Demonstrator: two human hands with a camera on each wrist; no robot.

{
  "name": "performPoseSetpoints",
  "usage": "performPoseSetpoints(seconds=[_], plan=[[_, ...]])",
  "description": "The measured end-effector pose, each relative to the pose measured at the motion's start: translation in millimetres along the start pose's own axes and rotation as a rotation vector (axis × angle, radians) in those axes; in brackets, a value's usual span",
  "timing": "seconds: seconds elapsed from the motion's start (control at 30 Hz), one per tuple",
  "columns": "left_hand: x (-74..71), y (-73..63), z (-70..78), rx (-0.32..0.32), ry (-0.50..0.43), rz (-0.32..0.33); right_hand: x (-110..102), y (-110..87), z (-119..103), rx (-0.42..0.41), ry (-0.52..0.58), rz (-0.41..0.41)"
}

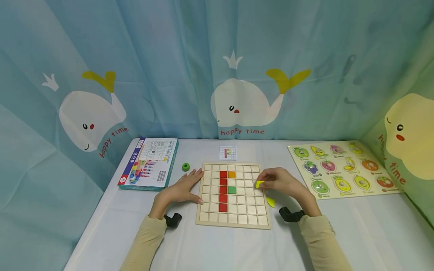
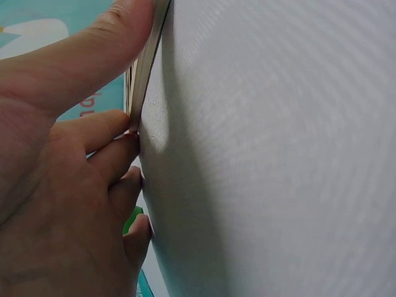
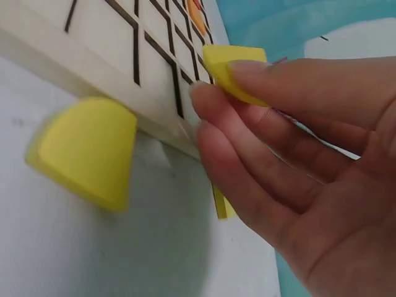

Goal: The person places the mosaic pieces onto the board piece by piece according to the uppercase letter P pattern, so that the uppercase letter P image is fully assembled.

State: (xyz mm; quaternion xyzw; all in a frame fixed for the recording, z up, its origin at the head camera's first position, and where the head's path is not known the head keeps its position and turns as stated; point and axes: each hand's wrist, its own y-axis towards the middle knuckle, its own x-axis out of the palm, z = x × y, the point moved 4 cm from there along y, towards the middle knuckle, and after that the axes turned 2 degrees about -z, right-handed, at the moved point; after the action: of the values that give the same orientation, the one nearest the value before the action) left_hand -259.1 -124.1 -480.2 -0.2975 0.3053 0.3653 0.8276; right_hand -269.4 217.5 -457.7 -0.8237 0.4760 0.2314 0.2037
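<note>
A wooden grid board (image 1: 234,225) lies on the table with several red tiles (image 1: 223,197) in one column. An orange tile (image 1: 232,174) and a green tile (image 1: 232,190) sit in the column to their right. My left hand (image 1: 181,190) is spread at the board's left edge, thumb and fingers touching it. Above the board's right edge, my right hand (image 1: 283,181) pinches a yellow block with a curved side (image 3: 235,55) between thumb and fingers. A yellow quarter-round block (image 3: 86,151) lies beside the board; another yellow block (image 3: 224,204) is partly hidden behind the fingers.
Behind the board lies a small pattern card (image 1: 228,153) showing a coloured grid. A green ring bead (image 1: 185,167) and a toy box (image 1: 152,163) are at the left. A fruit puzzle board (image 1: 342,171) lies at the right. A whale-print curtain (image 1: 169,75) hangs behind the table.
</note>
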Motion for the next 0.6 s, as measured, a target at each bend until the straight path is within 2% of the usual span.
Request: performPoseSetpoints(seconds=[0.23, 0.47, 0.6], plan=[[0.6, -1.3, -0.1, 0.005, 0.014, 0.003, 10.4, 4.4, -6.5, -0.007, 0.005, 0.012], [0.6, -1.0, -0.5, 0.018, -0.007, 0.011, 19.6, 9.1, -10.7, 0.004, -0.046, 0.043], [1.0, -0.7, -1.3, 0.002, 0.013, 0.002, 25.2, 10.7, -13.9, 0.005, -0.03, 0.033]])
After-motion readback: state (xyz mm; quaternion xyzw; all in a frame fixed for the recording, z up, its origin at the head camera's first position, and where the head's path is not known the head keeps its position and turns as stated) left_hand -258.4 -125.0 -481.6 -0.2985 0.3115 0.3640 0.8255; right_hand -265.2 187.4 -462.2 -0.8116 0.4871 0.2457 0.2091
